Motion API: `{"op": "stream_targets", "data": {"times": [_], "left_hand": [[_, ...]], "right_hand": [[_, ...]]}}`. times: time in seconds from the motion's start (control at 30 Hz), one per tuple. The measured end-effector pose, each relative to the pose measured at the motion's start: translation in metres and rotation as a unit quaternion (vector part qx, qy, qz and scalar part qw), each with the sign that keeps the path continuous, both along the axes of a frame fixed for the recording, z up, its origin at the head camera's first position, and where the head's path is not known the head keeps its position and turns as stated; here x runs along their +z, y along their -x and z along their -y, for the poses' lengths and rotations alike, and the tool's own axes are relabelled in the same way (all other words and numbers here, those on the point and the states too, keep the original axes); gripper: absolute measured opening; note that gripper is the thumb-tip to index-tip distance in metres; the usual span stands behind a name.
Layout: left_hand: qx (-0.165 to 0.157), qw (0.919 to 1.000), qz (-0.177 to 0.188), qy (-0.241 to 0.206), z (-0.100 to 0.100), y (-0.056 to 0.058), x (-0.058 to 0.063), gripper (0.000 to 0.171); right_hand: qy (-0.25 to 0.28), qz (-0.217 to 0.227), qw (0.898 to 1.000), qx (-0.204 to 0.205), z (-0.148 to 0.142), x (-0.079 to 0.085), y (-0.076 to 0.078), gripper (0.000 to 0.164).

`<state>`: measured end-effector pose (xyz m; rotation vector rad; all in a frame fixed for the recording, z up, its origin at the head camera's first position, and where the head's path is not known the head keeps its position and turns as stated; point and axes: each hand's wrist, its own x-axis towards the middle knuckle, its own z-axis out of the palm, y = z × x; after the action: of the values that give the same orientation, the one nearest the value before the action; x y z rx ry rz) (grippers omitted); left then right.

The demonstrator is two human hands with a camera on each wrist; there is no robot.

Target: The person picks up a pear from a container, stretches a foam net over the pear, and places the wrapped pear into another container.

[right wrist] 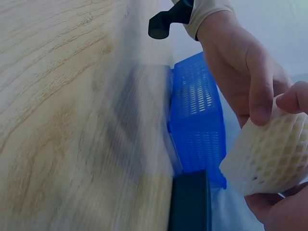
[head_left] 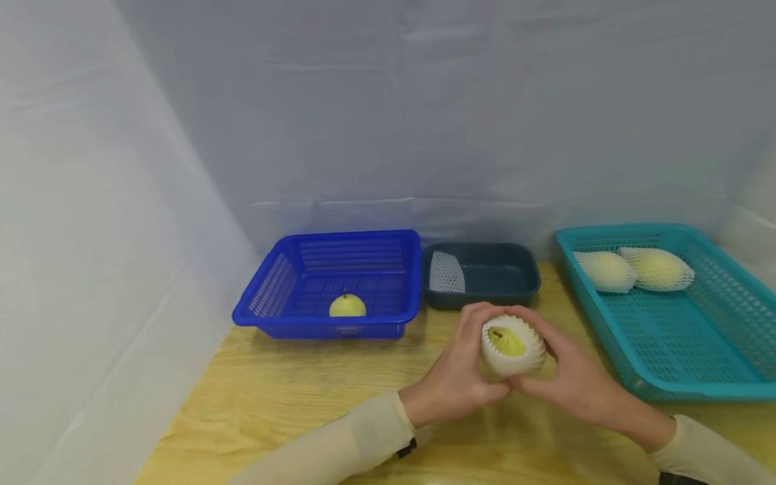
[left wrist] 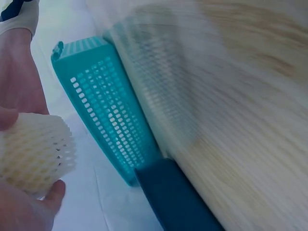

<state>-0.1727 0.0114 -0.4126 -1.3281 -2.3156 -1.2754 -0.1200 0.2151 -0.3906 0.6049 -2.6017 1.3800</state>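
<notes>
A yellow-green pear (head_left: 508, 342) sits in a white foam net (head_left: 529, 358), its stem end showing at the net's opening. My left hand (head_left: 457, 370) holds the netted pear from the left, fingers and thumb bent around it. From the other side my right hand (head_left: 576, 377) grips it too. Both hands keep it above the wooden table, in front of the dark bin. The wrist views show the net's side, left wrist view net (left wrist: 38, 151) and right wrist view net (right wrist: 272, 154), with fingers and thumbs pressed against it.
Inside the blue basket (head_left: 327, 322) at the left lies a bare pear (head_left: 347, 306). The dark bin (head_left: 500, 296) holds an empty foam net (head_left: 446, 273). In the teal basket (head_left: 685, 389) at the right lie two netted pears (head_left: 657, 269). Pale sheeting (head_left: 394, 121) stands behind.
</notes>
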Motion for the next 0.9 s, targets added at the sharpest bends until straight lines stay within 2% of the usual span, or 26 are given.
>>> {"op": "stream_targets", "data": {"times": [0.07, 0.17, 0.23, 0.27, 0.33, 0.4, 0.47, 0.6, 0.67, 0.8, 0.9], "left_hand": [[0.004, 1.0, 0.002, 0.003, -0.005, -0.001, 0.002, 0.099], [0.007, 0.9993, 0.036, 0.009, -0.013, -0.001, 0.005, 0.099], [0.004, 0.9967, 0.08, 0.011, -0.017, -0.002, 0.007, 0.098], [-0.001, 0.9934, 0.114, 0.007, -0.02, -0.001, 0.007, 0.095], [-0.012, 0.9819, 0.189, -0.004, -0.027, -0.001, 0.007, 0.087], [-0.021, 0.9669, 0.254, -0.01, -0.037, 0.0, 0.006, 0.076], [-0.029, 0.9554, 0.294, -0.003, -0.048, 0.0, 0.006, 0.063], [-0.041, 0.9488, 0.311, 0.036, -0.069, -0.002, 0.003, 0.051], [-0.041, 0.9425, 0.329, 0.045, -0.08, -0.003, 0.002, 0.048], [-0.029, 0.9223, 0.382, 0.05, -0.103, -0.004, 0.002, 0.042], [-0.023, 0.9007, 0.432, 0.042, -0.118, -0.005, 0.002, 0.04]], "right_hand": [[-0.019, -0.002, 1.0, -0.018, -0.003, 0.007, -0.003, 0.082], [-0.05, -0.005, 0.998, -0.039, -0.01, 0.017, -0.005, 0.081], [-0.058, -0.006, 0.997, -0.046, -0.017, 0.024, -0.006, 0.08], [-0.06, 0.0, 0.997, -0.047, -0.021, 0.026, -0.006, 0.08], [-0.065, 0.013, 0.997, -0.048, -0.029, 0.034, -0.006, 0.079], [-0.076, 0.031, 0.995, -0.052, -0.04, 0.042, -0.005, 0.078], [-0.093, 0.046, 0.993, -0.056, -0.051, 0.05, -0.002, 0.078], [-0.13, 0.058, 0.987, -0.069, -0.072, 0.065, 0.007, 0.075], [-0.144, 0.065, 0.985, -0.074, -0.082, 0.07, 0.012, 0.074], [-0.179, 0.068, 0.978, -0.081, -0.1, 0.078, 0.023, 0.073], [-0.206, 0.067, 0.972, -0.086, -0.114, 0.08, 0.033, 0.074]]}}
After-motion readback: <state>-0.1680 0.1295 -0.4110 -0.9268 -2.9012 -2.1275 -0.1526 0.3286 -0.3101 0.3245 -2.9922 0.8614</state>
